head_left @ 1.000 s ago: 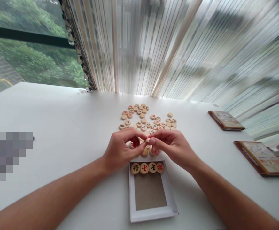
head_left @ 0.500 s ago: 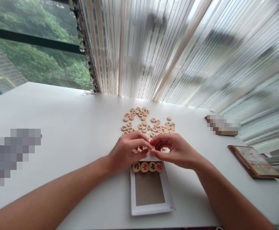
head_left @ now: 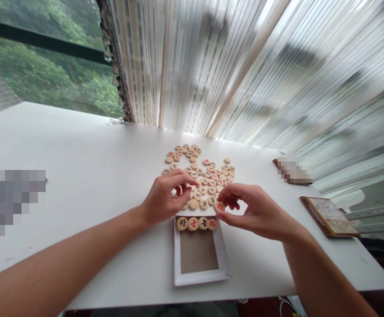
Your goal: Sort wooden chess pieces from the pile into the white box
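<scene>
Fingers [head_left: 230, 190] of your right hand [head_left: 257, 210] pinch a red-lettered xiangqi piece [head_left: 220, 206] just by the far right corner of the white box [head_left: 198, 279], where 4 boxed pieces [head_left: 193, 224] form a row. Your left hand [head_left: 162, 193], part-open and empty, hovers beside the loose pieces [head_left: 212, 190] on the bench [head_left: 96, 176].

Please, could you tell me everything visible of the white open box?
The white box is shallow, open on top and looks like cardboard, with low white walls and a brownish floor. It lies flat on the white table, near the front edge. Four round pieces, marked alternately in black and red, form a row inside its far end. The right hand holds another piece near the box's far right corner; contact is unclear.
</scene>
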A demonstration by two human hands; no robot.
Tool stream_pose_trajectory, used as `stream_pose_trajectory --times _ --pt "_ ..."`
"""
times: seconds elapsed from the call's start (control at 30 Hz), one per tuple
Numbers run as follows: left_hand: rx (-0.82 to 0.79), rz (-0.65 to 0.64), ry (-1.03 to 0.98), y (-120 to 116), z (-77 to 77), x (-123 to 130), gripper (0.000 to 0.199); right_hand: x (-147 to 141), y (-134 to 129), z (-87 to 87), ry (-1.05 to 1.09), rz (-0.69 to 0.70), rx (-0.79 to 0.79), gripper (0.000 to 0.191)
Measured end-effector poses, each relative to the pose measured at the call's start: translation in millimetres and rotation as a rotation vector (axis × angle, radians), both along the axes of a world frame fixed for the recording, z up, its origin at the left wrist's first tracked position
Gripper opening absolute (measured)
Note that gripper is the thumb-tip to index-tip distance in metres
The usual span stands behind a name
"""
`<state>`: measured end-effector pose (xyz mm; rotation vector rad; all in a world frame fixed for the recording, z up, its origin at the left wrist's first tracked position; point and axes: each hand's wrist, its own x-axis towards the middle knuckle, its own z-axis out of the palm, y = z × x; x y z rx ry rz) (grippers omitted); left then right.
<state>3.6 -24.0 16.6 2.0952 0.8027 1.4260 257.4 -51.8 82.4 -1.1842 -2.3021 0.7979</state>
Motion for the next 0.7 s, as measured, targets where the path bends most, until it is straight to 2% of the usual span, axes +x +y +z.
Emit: stream_pose_trajectory --times 0.3,0.7 --pt "-0.018 0.015 0.007 0.9 -2.0 0.4 0.023 8.3 -25.4 -22.3 -0.107 0.015 -0.022 0.01" --pt "-0.017 0.021 0.011 0.7 -2.0 0.4 0.021 2.9 -22.7 -30.8 -0.12 0.024 -0.005 0.007"
